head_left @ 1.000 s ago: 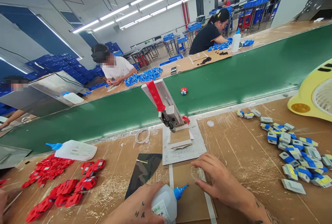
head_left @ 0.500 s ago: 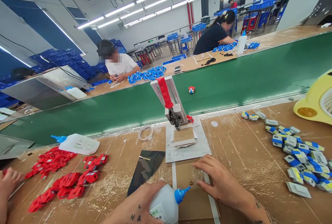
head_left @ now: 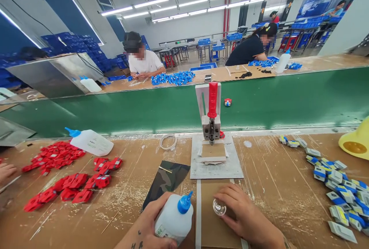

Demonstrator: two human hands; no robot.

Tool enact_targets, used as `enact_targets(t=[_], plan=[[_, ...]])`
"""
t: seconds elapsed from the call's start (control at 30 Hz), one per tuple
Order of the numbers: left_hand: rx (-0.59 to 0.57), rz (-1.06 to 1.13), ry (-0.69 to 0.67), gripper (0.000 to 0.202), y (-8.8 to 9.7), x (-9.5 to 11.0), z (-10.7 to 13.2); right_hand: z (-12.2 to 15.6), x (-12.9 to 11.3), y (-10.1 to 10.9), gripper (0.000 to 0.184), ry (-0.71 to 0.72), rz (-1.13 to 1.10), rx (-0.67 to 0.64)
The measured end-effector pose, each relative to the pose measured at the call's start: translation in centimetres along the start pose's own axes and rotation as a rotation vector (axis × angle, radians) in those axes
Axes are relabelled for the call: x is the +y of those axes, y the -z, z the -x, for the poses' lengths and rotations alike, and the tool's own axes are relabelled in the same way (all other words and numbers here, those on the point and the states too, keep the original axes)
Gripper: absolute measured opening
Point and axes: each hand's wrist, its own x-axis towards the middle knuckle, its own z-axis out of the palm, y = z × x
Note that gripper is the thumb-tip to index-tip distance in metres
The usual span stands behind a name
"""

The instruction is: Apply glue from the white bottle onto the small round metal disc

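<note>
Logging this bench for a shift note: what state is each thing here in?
White squeeze bottle with blue nozzle: upright, gripped by left hand.
Small clear round dish: on cardboard, steadied by right hand.
Red-handled toggle press: handle raised.
Second white bottle: lying on its side.

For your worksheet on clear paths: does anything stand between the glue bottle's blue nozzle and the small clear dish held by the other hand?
Nothing visible does. The left hand holds the bottle, nozzle tilted towards the dish, which the right hand steadies; only bare cardboard lies between.
</note>
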Motion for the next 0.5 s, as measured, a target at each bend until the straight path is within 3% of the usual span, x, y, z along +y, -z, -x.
enact_targets(t=[0.2,0.37,0.5], plan=[[0.099,0.042,-0.013,0.086,0.1,-0.8,0.8,0.0,0.2,-0.7,0.044,-0.023,0.038,-0.016],[0.142,0.088,-0.032,0.078,0.3,-1.6,1.2,0.1,0.1,-0.7,0.042,-0.020,0.032,0.000],[0.202,0.112,-0.011,0.084,0.7,-2.5,1.5,0.0,-0.1,-0.6,0.039,-0.012,0.026,0.020]])
